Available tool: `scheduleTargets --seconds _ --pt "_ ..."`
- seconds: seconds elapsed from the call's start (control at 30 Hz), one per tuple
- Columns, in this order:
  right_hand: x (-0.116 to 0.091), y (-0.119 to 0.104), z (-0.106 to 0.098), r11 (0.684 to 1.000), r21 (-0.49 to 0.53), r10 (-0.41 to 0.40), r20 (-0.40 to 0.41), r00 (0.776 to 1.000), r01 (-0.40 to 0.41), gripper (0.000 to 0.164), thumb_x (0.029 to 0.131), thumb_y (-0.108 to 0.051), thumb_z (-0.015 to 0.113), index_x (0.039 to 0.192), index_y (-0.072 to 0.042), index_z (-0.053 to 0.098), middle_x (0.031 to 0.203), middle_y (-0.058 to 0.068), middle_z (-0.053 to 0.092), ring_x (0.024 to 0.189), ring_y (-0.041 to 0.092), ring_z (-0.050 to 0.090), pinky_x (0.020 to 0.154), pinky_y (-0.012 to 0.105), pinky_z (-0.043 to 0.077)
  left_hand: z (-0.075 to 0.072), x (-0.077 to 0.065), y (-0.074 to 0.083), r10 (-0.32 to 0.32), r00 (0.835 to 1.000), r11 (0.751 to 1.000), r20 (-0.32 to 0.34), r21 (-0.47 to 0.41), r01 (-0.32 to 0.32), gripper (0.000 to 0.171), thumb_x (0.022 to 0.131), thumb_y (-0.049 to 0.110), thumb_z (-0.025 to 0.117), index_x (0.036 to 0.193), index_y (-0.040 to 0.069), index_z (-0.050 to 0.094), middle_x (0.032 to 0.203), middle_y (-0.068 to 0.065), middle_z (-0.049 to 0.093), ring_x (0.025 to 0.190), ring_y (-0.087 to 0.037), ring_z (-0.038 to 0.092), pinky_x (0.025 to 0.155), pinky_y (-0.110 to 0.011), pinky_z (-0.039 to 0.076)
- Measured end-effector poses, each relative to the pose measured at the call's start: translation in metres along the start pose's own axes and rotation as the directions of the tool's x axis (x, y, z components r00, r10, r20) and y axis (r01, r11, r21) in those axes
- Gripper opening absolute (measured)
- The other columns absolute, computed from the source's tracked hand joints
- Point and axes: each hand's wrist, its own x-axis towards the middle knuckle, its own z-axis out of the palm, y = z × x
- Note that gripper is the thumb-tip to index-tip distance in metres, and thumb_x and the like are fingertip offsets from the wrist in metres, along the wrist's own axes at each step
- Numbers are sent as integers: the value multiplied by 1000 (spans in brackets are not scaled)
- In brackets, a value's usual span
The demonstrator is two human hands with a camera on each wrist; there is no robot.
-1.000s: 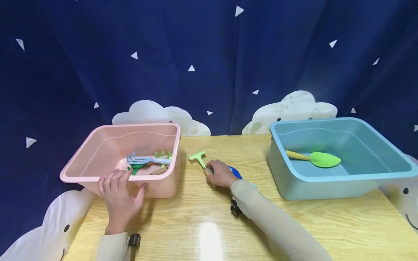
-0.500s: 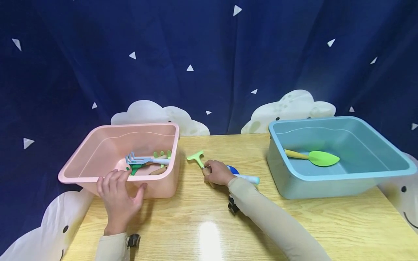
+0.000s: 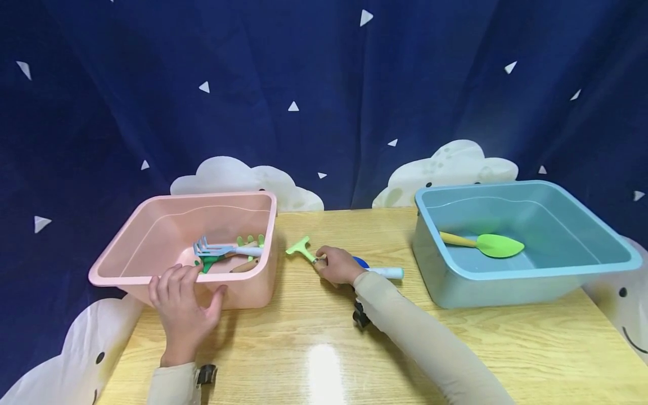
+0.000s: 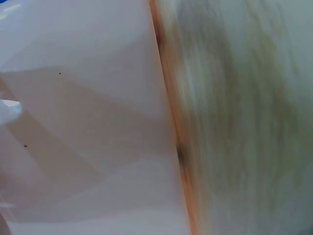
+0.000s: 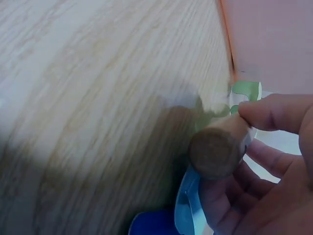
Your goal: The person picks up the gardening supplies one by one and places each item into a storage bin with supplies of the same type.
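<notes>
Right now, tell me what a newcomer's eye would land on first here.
Probably the pink tub on the table at left and the blue tub at right with a bright green trowel inside it. Between the tubs, the right hand grips a light green tool by its wooden handle; the left hand holds the pink tub's near rim.

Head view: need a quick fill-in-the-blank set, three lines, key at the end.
1. The right hand grips the green-headed tool by its wooden ____.
2. The bin that the left hand touches is coloured ____.
3. The trowel in the blue bin has a yellow handle and a ____-coloured blade.

Missing words: handle; pink; green.
</notes>
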Motion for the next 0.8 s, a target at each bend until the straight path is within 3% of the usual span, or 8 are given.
scheduleTargets --seconds 0.27,0.43,0.57,0.67,0.8 --pt "-3 -4 -7 999 39 29 68 997 -32 39 97 -22 59 133 -9 56 98 8 71 68 14 61 77 30 50 1 0 1 0 1000 1000 -1 0 0 57 81 47 62 111 -2 61 107 -22 59 111 -40 47 119 -48 14" --pt "-4 -7 -13 999 34 31 108 994 -35 43 97 -21 58 138 -8 52 102 12 72 66 16 64 87 37 52 1 -1 1 -1 1000 1000 -8 6 1 56 79 45 62 110 -1 61 106 -22 59 111 -40 47 119 -48 15" --pt "-5 -3 -16 998 34 39 132 991 -44 47 95 -18 61 140 -10 50 114 13 68 84 19 65 89 39 51 1 -1 1 -2 1000 1000 -5 11 2 56 79 45 62 110 -1 62 106 -21 59 111 -40 47 119 -48 15" --pt "-6 1 -18 994 95 36 155 987 -52 53 91 -14 65 142 -11 49 122 14 63 97 22 62 85 38 51 1 -1 1 -2 1000 1000 -9 9 2 56 81 47 61 110 -1 62 106 -21 59 110 -40 47 119 -47 15" --pt "-6 10 -20 963 265 0 206 979 -55 63 86 -4 68 145 -10 46 120 17 60 98 25 60 73 33 51 1 1 1 3 1000 1000 -17 2 -2 58 84 51 60 111 -1 62 106 -21 59 110 -40 48 119 -46 15"
